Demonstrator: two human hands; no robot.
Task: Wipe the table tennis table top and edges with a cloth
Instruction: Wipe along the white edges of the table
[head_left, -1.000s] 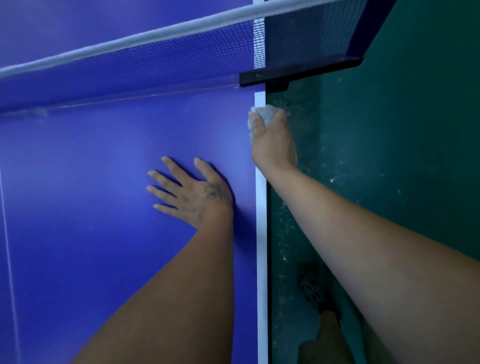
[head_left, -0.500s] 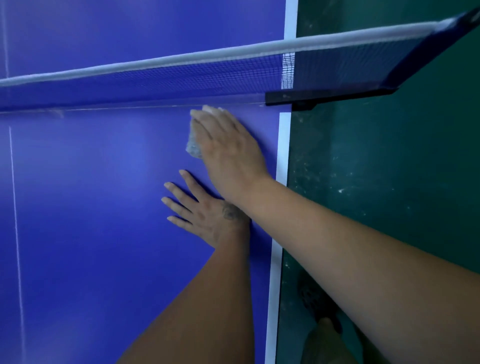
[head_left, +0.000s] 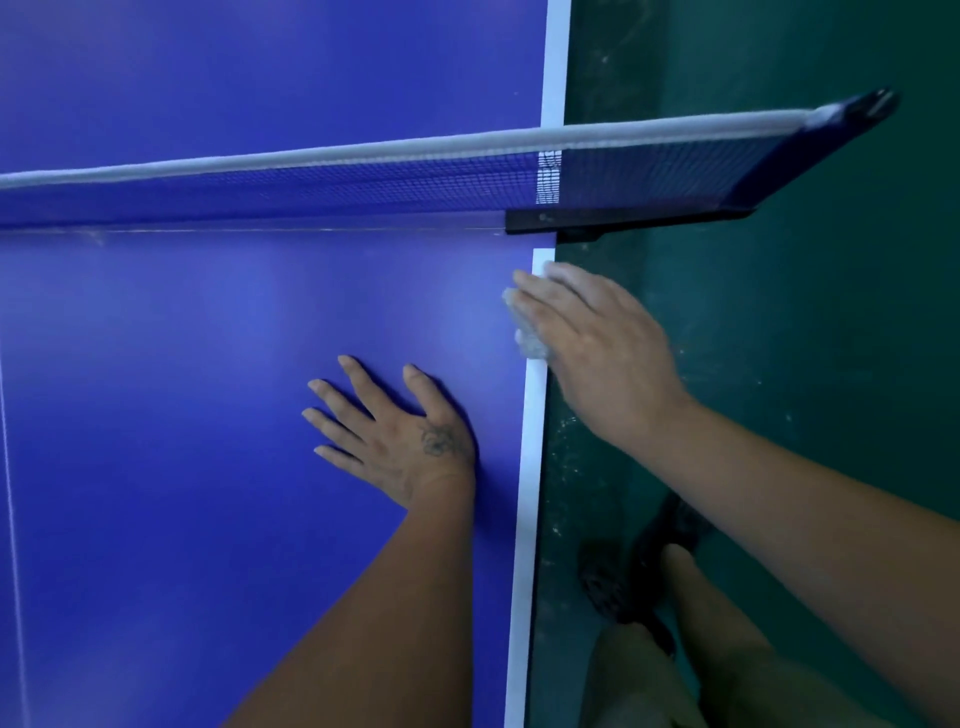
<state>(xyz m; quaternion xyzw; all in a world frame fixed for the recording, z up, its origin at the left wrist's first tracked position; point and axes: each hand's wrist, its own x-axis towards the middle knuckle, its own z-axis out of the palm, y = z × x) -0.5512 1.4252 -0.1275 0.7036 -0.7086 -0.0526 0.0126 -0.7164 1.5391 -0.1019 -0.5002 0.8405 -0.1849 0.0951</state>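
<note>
Right hand (head_left: 597, 348) pressing a pale cloth (head_left: 530, 344) under nearly straight fingers, cloth sitting on the blue table's (head_left: 182, 493) white side line (head_left: 527, 493) just short of the net (head_left: 363, 179), left hand (head_left: 395, 436) lying flat, fingers spread, gripping nothing, further back from the net

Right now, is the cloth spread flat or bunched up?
Bunched: the cloth shows as a crumpled wad under the right hand.

I am looking into a room for ping-pong. A big blue ping-pong table (head_left: 182, 467) fills most of my view, with a white line (head_left: 524, 519) along its edge and a net (head_left: 311, 189) pulled tight across it. The floor (head_left: 831, 364) beside it is dark green with pale specks (head_left: 566, 452), so maybe a sports hall.
</note>
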